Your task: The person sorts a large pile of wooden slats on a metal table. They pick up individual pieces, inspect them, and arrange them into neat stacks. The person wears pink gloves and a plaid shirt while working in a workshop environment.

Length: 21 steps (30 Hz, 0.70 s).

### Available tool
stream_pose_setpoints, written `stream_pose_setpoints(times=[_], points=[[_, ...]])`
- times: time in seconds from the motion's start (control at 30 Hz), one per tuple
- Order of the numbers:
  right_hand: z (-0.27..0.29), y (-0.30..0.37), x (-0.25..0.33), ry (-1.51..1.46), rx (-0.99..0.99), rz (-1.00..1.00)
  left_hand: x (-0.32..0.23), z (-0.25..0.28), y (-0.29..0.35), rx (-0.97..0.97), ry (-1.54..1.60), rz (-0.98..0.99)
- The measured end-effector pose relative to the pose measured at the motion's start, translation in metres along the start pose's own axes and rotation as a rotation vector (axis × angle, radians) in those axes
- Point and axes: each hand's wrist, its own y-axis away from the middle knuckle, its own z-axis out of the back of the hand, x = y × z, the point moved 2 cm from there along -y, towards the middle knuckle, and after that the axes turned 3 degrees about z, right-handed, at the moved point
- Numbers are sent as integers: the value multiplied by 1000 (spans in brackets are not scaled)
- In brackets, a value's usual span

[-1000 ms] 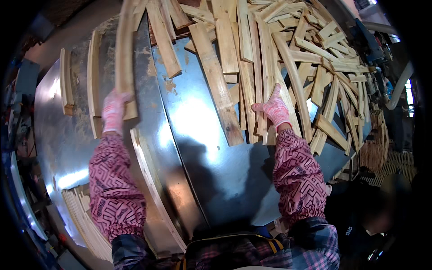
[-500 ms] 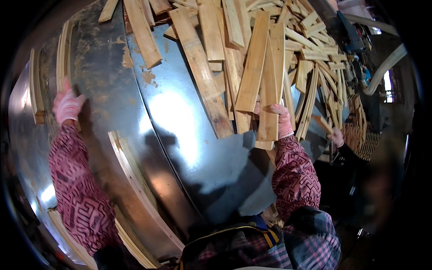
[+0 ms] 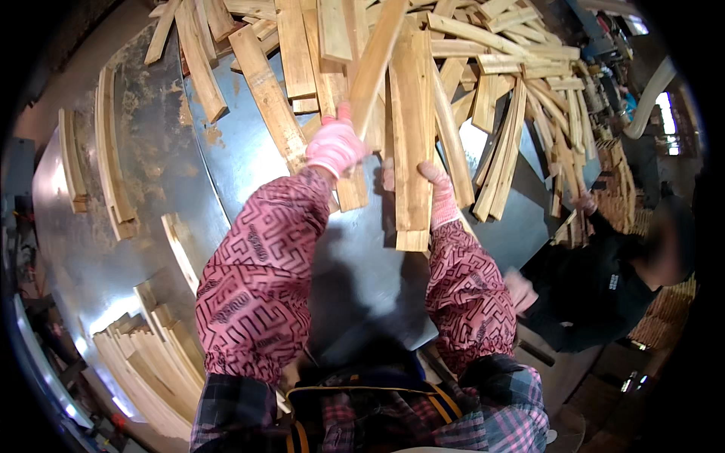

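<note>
My right hand (image 3: 444, 198), in a pink-and-white knit glove, grips a wooden board (image 3: 413, 128) near its near end. The thumb shows at the board's right edge, and fingertips show at its left edge. A second board end peeks out beneath it. Left of it, my left hand (image 3: 336, 145), gloved alike, is closed around the lower end of a slanting wooden board (image 3: 380, 64), fingers on one side and thumb on the other. Under that hand lie more boards, one with its end (image 3: 352, 192) showing just below the glove.
A big heap of loose boards (image 3: 506, 64) covers the table's far side. On the metal table (image 3: 257, 155), curved strips (image 3: 109, 151) lie at left and a stack of strips (image 3: 147, 370) at near left. A co-worker in black (image 3: 596, 279) is close on my right.
My left hand has come from the curved strips at far left over to the heap and taken the upper board's end. That board has swung leftward off the one my right hand holds.
</note>
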Motion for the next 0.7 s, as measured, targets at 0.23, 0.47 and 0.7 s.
stream_pose_setpoints(times=[0.23,0.47,0.7], points=[[-8,4,-14,-48,-41,27,74,-36,87,254,1220,-58],[-52,48,-27,982,-435,83,67,-88,109,235,1222,-214],[-45,62,-4,591,-286,179,118,-54,177,605,1584,-184]])
